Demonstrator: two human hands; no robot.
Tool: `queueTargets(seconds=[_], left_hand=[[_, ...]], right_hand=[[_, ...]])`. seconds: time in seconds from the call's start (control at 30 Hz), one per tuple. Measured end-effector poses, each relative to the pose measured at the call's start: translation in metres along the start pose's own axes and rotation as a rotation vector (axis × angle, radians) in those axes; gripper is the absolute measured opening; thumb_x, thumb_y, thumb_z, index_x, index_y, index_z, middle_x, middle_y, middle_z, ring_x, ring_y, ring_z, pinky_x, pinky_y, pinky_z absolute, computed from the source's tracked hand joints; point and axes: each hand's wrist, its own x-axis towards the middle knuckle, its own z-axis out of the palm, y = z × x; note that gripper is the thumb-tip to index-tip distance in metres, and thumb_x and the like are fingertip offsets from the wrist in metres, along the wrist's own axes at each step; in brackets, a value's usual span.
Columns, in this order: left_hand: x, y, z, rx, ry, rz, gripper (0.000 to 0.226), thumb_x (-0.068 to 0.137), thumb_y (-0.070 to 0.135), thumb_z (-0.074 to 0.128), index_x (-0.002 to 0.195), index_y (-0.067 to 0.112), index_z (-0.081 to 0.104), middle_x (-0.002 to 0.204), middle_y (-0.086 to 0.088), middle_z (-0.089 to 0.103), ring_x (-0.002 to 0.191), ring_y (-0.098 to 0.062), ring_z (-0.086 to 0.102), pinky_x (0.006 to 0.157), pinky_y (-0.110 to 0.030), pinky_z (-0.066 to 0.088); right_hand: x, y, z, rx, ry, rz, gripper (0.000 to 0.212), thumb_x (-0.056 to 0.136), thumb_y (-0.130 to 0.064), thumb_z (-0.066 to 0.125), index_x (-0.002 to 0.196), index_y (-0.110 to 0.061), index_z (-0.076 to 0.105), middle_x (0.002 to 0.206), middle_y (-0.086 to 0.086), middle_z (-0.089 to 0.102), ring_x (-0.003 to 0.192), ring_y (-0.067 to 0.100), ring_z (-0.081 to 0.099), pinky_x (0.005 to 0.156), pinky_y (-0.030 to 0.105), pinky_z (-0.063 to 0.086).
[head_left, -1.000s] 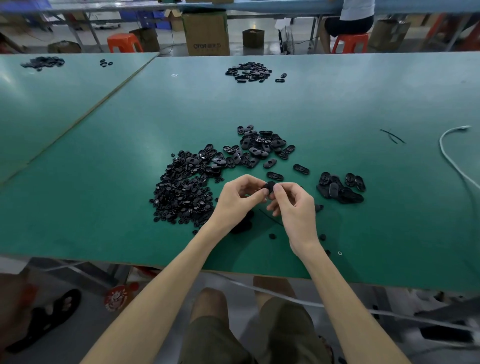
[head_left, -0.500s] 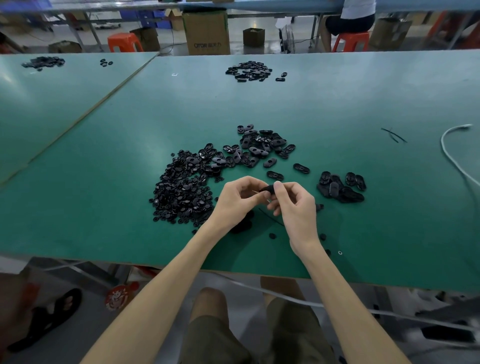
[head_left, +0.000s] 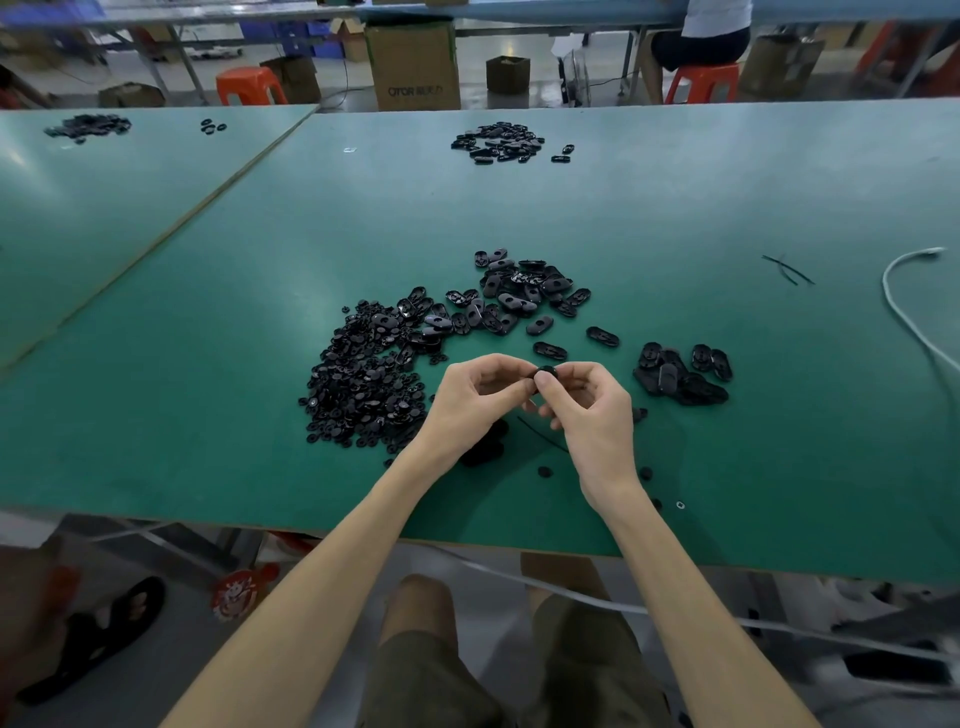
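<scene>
1. Pinched from both sides, clear of the worktop (head_left: 727, 208) and just above its near middle: a small black part (head_left: 545, 371). Gripped by the curled fingers (head_left: 511, 379) of the left hand (head_left: 470, 400) and of the right hand (head_left: 589, 415), thumb tips pressed against it.
2. Probably a press-fit of two pieces, though too small and too covered to tell for sure.
3. Line up both halves squarely before squeezing.
4. Press straight in with the thumbs, never at a slant, to avoid a crooked seat.
5. Grip lightly near the rim, to avoid flicking so small a thing away.
6. Work low over the worktop, to catch any slip within reach.
7. Just left of the hands: a heap of small round pieces (head_left: 358, 384). Beyond them: oval shells (head_left: 514, 296).
8. To the right, apart from the stock: a cluster of ovals (head_left: 680, 371), likely the finished ones. Set the next one down there.
9. Under the wrists: a thin black strand (head_left: 543, 434).
10. Green, matt, with a second worktop (head_left: 104, 182) butted on at the left. A white cable (head_left: 904, 306) near the right edge and a far heap (head_left: 498, 143) of black parts across.
11. Behind all this: a cardboard box (head_left: 413, 62), an orange stool (head_left: 249, 85) and a seated person (head_left: 701, 36).
</scene>
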Motion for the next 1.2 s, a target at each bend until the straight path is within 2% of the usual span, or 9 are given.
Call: queueTargets(seconds=[0.23,0.43,0.73,0.93,1.13,1.2], left_hand=[[0.0015,0.0018,-0.0026,-0.052,-0.030,-0.017,0.013,0.091,0.013,0.077,0.104,0.009,0.078,0.092,-0.008,0.079,0.074,-0.018,0.071,0.077,-0.026,0.056],[0.0009,0.0023,-0.0029,-0.045,-0.017,0.007,0.013,0.092,0.008,0.075,0.105,0.006,0.077,0.094,-0.003,0.078,0.084,-0.013,0.072,0.080,-0.021,0.054],[0.0004,0.0049,-0.0042,-0.030,-0.057,0.006,0.014,0.093,0.017,0.077,0.106,0.016,0.079,0.096,-0.011,0.078,0.078,-0.016,0.070,0.079,-0.025,0.057],[-0.0001,0.0045,-0.0060,-0.033,-0.053,-0.012,0.013,0.091,0.019,0.078,0.104,0.017,0.079,0.094,-0.005,0.078,0.079,-0.014,0.069,0.079,-0.024,0.055],[-0.0005,0.0055,-0.0061,-0.051,-0.035,-0.011,0.018,0.092,0.007,0.074,0.102,0.021,0.079,0.100,-0.002,0.079,0.093,-0.014,0.074,0.085,-0.022,0.055],[-0.0010,0.0059,-0.0054,-0.047,-0.030,-0.015,0.019,0.092,0.003,0.072,0.101,0.019,0.078,0.099,-0.003,0.079,0.092,-0.015,0.075,0.084,-0.022,0.056]], right_hand=[[0.0008,-0.0001,0.0004,0.006,-0.006,0.001,0.016,0.093,-0.021,0.080,0.099,-0.014,0.067,0.079,-0.007,0.075,0.065,0.011,0.067,0.059,0.025,0.053],[0.0015,0.0010,0.0012,-0.018,-0.006,0.002,0.018,0.091,-0.023,0.082,0.094,-0.014,0.066,0.076,-0.005,0.075,0.063,0.012,0.066,0.058,0.026,0.053],[0.0015,0.0014,0.0004,-0.028,-0.018,0.001,0.022,0.092,-0.027,0.080,0.089,-0.012,0.065,0.071,0.000,0.073,0.059,0.014,0.065,0.055,0.023,0.050],[0.0020,0.0024,-0.0003,-0.007,-0.042,-0.004,0.024,0.091,-0.025,0.081,0.088,-0.008,0.066,0.070,0.002,0.073,0.057,0.013,0.063,0.053,0.022,0.049],[0.0018,0.0030,0.0018,-0.005,-0.051,-0.005,0.028,0.097,-0.032,0.074,0.088,-0.007,0.068,0.074,0.002,0.075,0.058,0.012,0.062,0.055,0.023,0.049],[0.0020,0.0032,0.0012,-0.017,-0.054,-0.005,0.026,0.098,-0.030,0.074,0.087,-0.007,0.068,0.075,0.003,0.076,0.057,0.012,0.061,0.056,0.023,0.049]])
